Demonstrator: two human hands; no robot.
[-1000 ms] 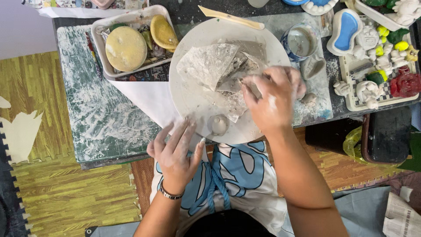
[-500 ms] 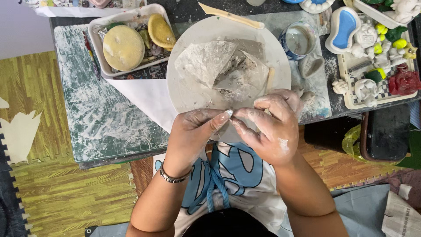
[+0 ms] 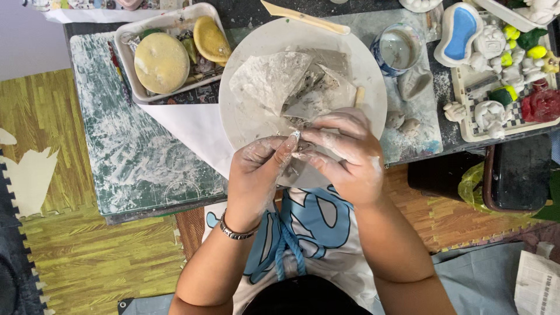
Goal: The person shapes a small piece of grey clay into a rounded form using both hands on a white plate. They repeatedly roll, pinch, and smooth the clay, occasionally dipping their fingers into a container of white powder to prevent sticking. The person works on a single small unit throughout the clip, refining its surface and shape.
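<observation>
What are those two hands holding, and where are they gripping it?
A small bit of clay, pinched between the fingertips of the left hand and right hand; which part cannot be told.

- Under me the floor (image 3: 81, 256) is laid with yellow-green foam mats in a wood-grain print, their edges toothed like puzzle pieces.
- To my right the mats (image 3: 466, 221) turn orange-brown.
- My low table (image 3: 280, 11) has a dark, speckled top dusted with white powder.
- At the upper left a pale lilac wall (image 3: 29, 41) meets the floor.
- The light is soft and even, with faint shadows.
</observation>
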